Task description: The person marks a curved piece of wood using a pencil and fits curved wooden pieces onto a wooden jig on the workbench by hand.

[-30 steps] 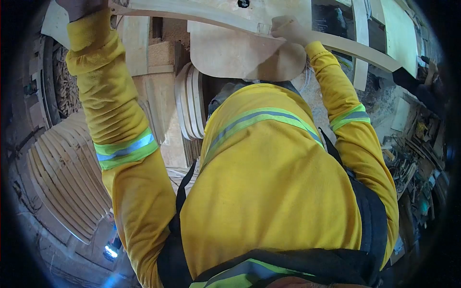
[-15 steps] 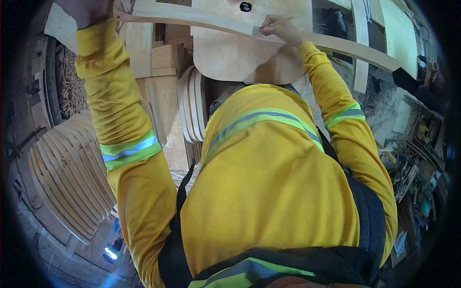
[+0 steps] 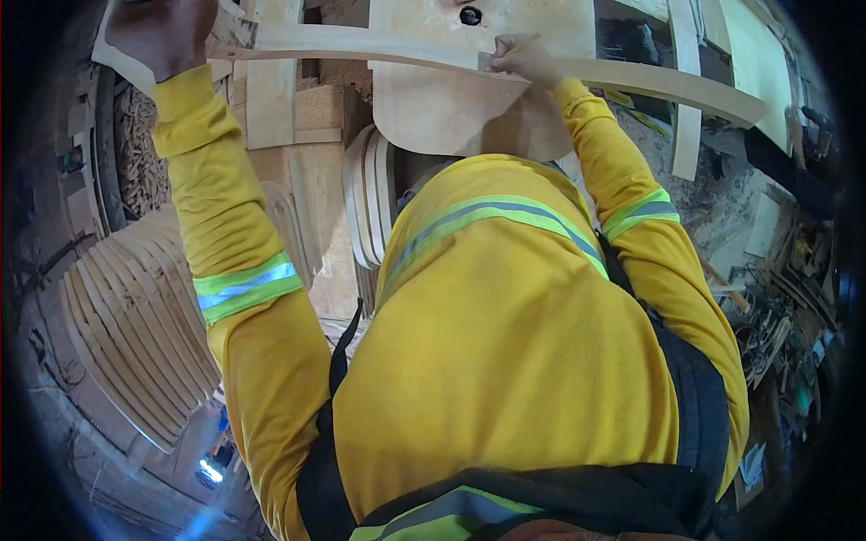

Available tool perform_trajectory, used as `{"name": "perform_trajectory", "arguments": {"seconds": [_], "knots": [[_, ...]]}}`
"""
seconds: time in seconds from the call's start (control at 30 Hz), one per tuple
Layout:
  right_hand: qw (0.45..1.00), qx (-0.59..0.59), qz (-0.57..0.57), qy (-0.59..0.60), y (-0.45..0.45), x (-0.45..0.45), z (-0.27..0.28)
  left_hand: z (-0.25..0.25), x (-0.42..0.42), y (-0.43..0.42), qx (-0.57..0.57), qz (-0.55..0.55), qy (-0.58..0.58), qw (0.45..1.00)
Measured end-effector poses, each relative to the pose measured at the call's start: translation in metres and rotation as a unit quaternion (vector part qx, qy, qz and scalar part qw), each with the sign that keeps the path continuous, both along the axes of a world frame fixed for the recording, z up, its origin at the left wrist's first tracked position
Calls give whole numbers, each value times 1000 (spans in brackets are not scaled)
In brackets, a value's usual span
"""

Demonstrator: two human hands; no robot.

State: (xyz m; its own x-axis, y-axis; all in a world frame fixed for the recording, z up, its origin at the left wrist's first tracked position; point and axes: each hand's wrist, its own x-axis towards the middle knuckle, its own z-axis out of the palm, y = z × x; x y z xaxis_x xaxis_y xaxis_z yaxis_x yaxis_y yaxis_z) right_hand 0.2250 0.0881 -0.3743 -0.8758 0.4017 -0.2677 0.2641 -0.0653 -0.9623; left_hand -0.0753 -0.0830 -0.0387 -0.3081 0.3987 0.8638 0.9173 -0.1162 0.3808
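Note:
A long, curved wooden strip point(image 3: 388, 45) lies across a pale board with rounded corners point(image 3: 433, 122). My right hand point(image 3: 525, 59) is closed around a thin pencil point(image 3: 534, 39) at the strip's near edge, around its middle. At the upper left, my left hand point(image 3: 167, 36) is beside the strip's left end, with its back toward me. Its fingers are mostly hidden or cut off by the frame, so its grip is unclear. A pale wooden piece point(image 3: 117, 56) shows just past that hand. The board has a dark round hole point(image 3: 470, 15).
Several curved wooden pieces point(image 3: 135, 325) stand stacked at the left. More rounded pieces point(image 3: 365, 198) lean below the board. Planks point(image 3: 687, 144) lie at the upper right. Scrap and offcuts point(image 3: 771, 334) clutter the floor at the right, and a bright lamp point(image 3: 210, 471) glows at the lower left.
The strip's left end has come nearer my body, with my left hand shifting the same way. My right hand stays near the strip's middle, pencil still held. The view has shifted slightly.

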Motion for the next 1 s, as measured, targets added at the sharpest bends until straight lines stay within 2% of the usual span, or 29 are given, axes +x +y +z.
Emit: {"name": "perform_trajectory", "arguments": {"seconds": [0.07, 0.17, 0.27, 0.37, 0.47, 0.57, 0.67, 0.77, 0.87, 1.0], "knots": [[1000, -17, 7, 1, 2, 0, -2, -2, -8, -6, -26, 34, 14, 999], [997, 64, 42, -24, 2, 1, 9, 4, -4, -5, -18, -2, -55, 998], [999, 19, 43, -15, 2, 0, 3, 8, 24, -6, -45, -39, -62, 996], [997, 55, 50, -30, 2, 1, 7, 7, 33, -9, -23, -51, -62, 997], [998, 30, 45, -15, 0, 0, 2, 12, 41, -13, -64, -8, -64, 996], [997, 56, 42, -21, -2, 0, 15, 11, 38, -14, -57, 1, -58, 997], [999, 6, 33, -3, -2, 1, 7, 10, 37, -18, -63, -36, -68, 995], [1000, 22, 16, 8, -2, -1, 7, 10, 42, -16, -69, -5, -107, 992], [999, 27, 33, -11, -3, 0, 21, 6, 37, -16, -40, -41, -94, 994], [999, 46, 23, 0, -2, -2, 9, 8, 37, -20, -60, -40, -94, 993]]}}
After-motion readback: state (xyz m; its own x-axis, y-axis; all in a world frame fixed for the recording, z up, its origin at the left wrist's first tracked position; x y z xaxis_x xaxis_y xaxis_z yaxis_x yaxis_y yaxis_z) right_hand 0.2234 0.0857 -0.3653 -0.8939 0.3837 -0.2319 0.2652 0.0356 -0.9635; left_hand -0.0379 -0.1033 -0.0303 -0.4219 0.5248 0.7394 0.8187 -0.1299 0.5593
